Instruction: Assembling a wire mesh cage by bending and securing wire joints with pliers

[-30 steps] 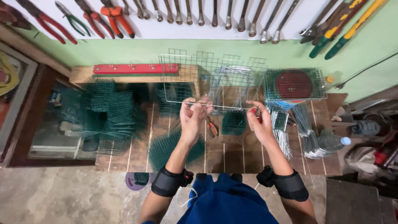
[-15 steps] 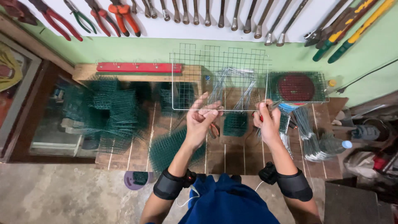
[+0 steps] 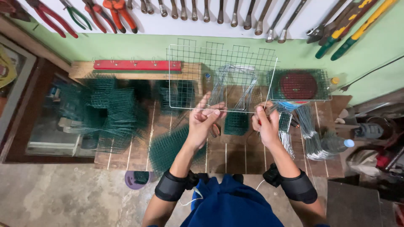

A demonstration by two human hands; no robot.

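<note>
A white wire mesh panel (image 3: 198, 63) stands upright in front of me over the wooden workbench (image 3: 219, 155). My left hand (image 3: 204, 120) pinches its lower edge near the middle. My right hand (image 3: 265, 124) grips the lower right corner area with fingers curled, and a small red-handled tool seems to be tucked in it. Behind the panel lies a bundle of bent silver wire frames (image 3: 235, 84).
Stacks of green mesh pieces (image 3: 109, 109) cover the bench's left side, and a green mesh fan (image 3: 166, 147) lies in front. A wire cage over a red disc (image 3: 299, 85) sits at right, above bundled silver wires (image 3: 311, 136). Pliers and wrenches hang on the wall (image 3: 189, 8).
The white mesh panel has been lifted and tilted up from a low, flat position to standing upright. Both hands rose slightly with it.
</note>
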